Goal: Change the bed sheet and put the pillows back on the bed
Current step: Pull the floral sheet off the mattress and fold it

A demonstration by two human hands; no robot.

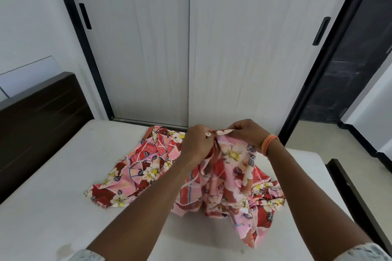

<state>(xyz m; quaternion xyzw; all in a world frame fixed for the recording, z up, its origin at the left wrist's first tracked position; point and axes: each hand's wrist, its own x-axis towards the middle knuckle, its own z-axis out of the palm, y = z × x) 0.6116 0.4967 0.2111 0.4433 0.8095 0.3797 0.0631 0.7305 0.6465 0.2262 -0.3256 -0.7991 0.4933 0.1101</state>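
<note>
- So the biggest thing in view is the wardrobe (191,44) straight ahead: two pale sliding doors in a black frame, each with a black vertical handle near its outer edge.
- Below it is the mattress (63,176), totally bare and off-white, filling the lower part of the shot. There's a faint stain near its bottom left corner.
- Dark wooden headboard (36,121) runs along the left side of the mattress, against a white wall.
- The bed sheet (224,178) is a pink and red floral one with white-and-yellow flowers. It's bunched up in the middle of the mattress, partly lifted, with one flap spread flat to the left and the rest hanging down in folds to the right.
- Both forearms reach in from the bottom, with light patterned sleeves just visible at the edge.
- Left hand (196,144) is closed, fingers pinching the top edge of the sheet.
- Right hand (247,133) is doing the same just beside it, pinching that same raised edge, so the two hands nearly touch.
- Orange bands (268,144) sit on the right wrist.
</note>
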